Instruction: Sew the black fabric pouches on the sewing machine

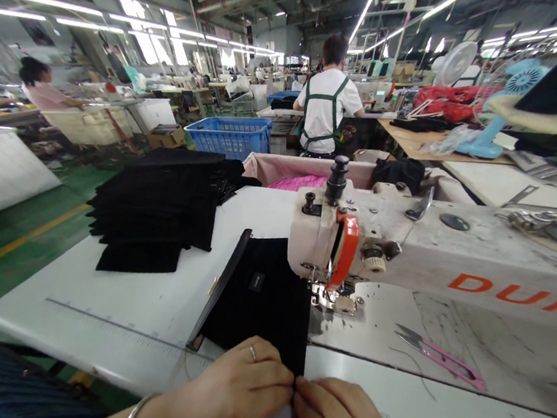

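A black fabric panel (268, 302) with a small dark label (257, 282) lies on the white sewing table (146, 315). A zipper (220, 283) with a gold-coloured pull runs along its left side. The panel's right edge reaches the presser foot (331, 300) of the sewing machine (405, 243). My left hand (233, 385), wearing a ring, pinches the near edge of the panel. Right beside it, my right hand (340, 414) pinches the same edge, fingertips almost touching the left ones. Both thumbs are mostly hidden.
Pink thread snips (443, 356) lie on the machine bed at right. A stack of black fabric pieces (163, 202) stands at the table's far left. Beyond are a pink-lined bin (273, 167), a blue basket (231, 133), a light-blue fan (500, 113) and a co-worker (328, 104) facing away.
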Action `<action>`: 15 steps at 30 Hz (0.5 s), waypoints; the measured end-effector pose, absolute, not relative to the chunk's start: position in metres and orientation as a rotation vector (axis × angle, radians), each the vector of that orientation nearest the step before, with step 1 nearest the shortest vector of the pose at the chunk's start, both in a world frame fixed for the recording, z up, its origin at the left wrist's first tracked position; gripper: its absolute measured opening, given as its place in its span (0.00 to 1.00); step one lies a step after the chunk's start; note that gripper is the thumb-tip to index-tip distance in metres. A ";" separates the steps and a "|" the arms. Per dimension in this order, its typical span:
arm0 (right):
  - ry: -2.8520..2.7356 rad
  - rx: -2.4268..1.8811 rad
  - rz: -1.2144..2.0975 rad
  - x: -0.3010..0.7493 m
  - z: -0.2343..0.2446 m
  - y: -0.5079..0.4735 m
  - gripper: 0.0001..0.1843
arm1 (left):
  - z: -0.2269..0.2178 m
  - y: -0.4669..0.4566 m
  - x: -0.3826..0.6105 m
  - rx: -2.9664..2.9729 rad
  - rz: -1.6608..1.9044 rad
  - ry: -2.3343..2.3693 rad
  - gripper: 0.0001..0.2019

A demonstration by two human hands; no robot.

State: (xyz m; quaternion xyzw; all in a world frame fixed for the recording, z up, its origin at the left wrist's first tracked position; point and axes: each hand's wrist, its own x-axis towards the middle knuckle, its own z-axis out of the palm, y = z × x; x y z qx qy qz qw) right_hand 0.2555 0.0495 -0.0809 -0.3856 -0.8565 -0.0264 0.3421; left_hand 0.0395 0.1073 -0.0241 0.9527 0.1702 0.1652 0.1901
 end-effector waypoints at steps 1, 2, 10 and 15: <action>-2.238 -1.005 -0.055 0.256 -0.079 0.053 0.11 | -0.024 0.111 0.040 2.681 0.451 0.484 0.10; -2.246 -1.003 -0.045 0.257 -0.076 0.056 0.11 | -0.025 0.115 0.041 2.688 0.444 0.486 0.10; -2.245 -1.038 0.036 0.260 -0.055 0.083 0.11 | -0.027 0.146 0.047 2.743 0.434 0.454 0.10; -2.327 -1.109 0.118 0.265 -0.045 0.097 0.12 | -0.030 0.166 0.050 2.790 0.416 0.460 0.10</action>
